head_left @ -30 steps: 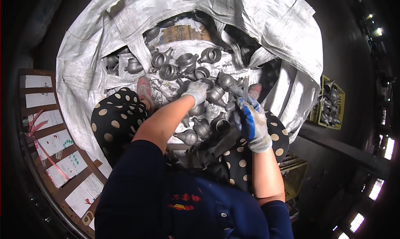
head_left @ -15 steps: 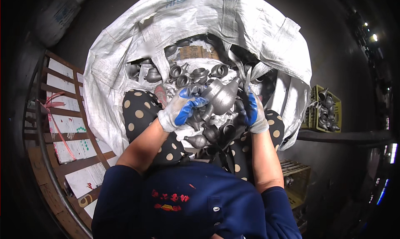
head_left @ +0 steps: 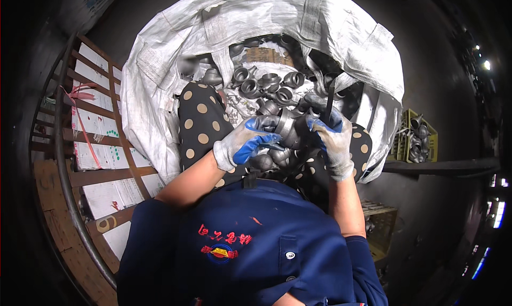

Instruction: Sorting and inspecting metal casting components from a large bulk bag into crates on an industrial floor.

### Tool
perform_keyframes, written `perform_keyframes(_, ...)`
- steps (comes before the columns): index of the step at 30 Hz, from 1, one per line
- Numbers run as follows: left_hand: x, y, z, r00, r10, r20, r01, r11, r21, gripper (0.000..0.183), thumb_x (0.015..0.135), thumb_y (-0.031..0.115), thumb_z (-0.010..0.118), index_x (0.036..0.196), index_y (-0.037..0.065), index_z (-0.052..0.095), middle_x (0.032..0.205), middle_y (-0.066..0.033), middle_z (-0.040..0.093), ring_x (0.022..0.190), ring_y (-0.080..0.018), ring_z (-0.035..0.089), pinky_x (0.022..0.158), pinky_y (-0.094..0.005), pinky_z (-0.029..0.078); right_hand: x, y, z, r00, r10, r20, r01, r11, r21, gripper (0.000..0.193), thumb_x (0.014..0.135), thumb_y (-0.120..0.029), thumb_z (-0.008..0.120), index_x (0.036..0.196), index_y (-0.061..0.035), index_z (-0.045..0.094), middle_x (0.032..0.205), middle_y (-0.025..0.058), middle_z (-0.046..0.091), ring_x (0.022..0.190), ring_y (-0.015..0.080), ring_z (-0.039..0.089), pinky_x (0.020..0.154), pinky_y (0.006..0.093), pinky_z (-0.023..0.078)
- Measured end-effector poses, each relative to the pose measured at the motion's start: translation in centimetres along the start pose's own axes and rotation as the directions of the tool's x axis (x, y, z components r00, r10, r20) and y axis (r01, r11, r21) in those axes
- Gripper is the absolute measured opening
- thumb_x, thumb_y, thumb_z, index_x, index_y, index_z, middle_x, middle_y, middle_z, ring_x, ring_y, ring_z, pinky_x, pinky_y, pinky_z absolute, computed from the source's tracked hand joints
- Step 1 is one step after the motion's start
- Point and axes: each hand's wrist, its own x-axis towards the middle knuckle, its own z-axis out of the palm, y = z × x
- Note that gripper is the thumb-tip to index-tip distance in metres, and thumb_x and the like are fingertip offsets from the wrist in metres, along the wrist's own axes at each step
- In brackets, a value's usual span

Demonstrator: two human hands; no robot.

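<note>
A grey metal casting (head_left: 288, 129) with a rounded body and a ringed collar is held low over my lap. My left hand (head_left: 246, 142), in a grey glove with a blue palm, is closed on its collar side. My right hand (head_left: 335, 141), gloved alike, grips a dark flat bar-like tool (head_left: 330, 97) that stands up from the fist beside the casting's right side. Whether the tool touches the casting, I cannot tell. Several similar castings (head_left: 270, 82) lie just beyond, inside a big white woven bag (head_left: 160, 66); more sit partly hidden below my hands.
The bag's wide rim and straps (head_left: 222, 66) surround my knees. To the right, a yellow crate (head_left: 433, 141) holds more castings, and another crate (head_left: 383, 228) stands nearer. On the left is a rusty metal rack (head_left: 80, 215) with white boards.
The casting has tipped and come lower and nearer to me, its collar now facing my left hand. My right hand has moved closer to it, with the tool showing darker and more upright.
</note>
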Motion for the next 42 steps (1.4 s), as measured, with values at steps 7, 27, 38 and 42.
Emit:
perform_keyframes(7, 0.3, 1.9, 1.8, 0.828, -0.556, -0.079, 0.392, 0.673, -0.627, 0.029, 0.081, -0.004, 0.055, 0.107, -0.002, 0.065, 0.122, -0.0148, 0.054, 0.108, -0.0236, 0.054, 0.083, -0.0305, 0.049, -1.0, -0.2, -0.1, 1.000, -0.013, 0.019, 0.014, 0.998, -0.058, 0.035, 0.074, 0.000, 0.065, 0.108, 0.0031, 0.062, 0.093, 0.0108, 0.068, 0.082, 0.0126, 0.062, 0.077, 0.0264, 0.049)
perform_keyframes(27, 0.2, -2.1, 2.9, 0.805, -0.583, -0.104, 0.016, 0.197, -0.980, 0.032, 0.090, 0.001, 0.044, 0.121, -0.007, 0.046, 0.112, -0.0226, 0.057, 0.107, -0.0337, 0.057, 0.083, -0.0411, 0.054, -6.0, -2.0, -0.4, 0.982, 0.175, 0.065, -0.170, 0.983, -0.069, 0.039, 0.084, -0.005, 0.053, 0.122, 0.0034, 0.053, 0.121, 0.0164, 0.059, 0.111, 0.0208, 0.056, 0.094, 0.0304, 0.042)
perform_keyframes(38, -0.2, -0.9, 2.4, 0.914, -0.405, -0.019, -0.037, -0.038, -0.999, 0.019, 0.087, -0.004, 0.046, 0.104, -0.012, 0.053, 0.098, -0.0172, 0.059, 0.103, -0.0334, 0.058, 0.097, -0.0417, 0.046, -6.4, -2.3, 1.3, 0.990, 0.073, 0.123, -0.042, 0.969, -0.242, 0.040, 0.083, -0.005, 0.060, 0.123, -0.0031, 0.056, 0.111, 0.0164, 0.063, 0.099, 0.0248, 0.063, 0.085, 0.0319, 0.047)
perform_keyframes(42, -0.5, -1.3, 2.5, 0.866, -0.485, -0.121, -0.052, 0.153, -0.987, 0.018, 0.086, -0.006, 0.047, 0.101, -0.013, 0.053, 0.097, -0.0170, 0.059, 0.103, -0.0331, 0.058, 0.097, -0.0410, 0.046, -5.9, -2.9, 1.6, 0.992, -0.005, 0.129, 0.047, 0.945, -0.325, 0.042, 0.080, -0.003, 0.061, 0.121, -0.0056, 0.057, 0.106, 0.0172, 0.063, 0.094, 0.0298, 0.063, 0.081, 0.0339, 0.049)
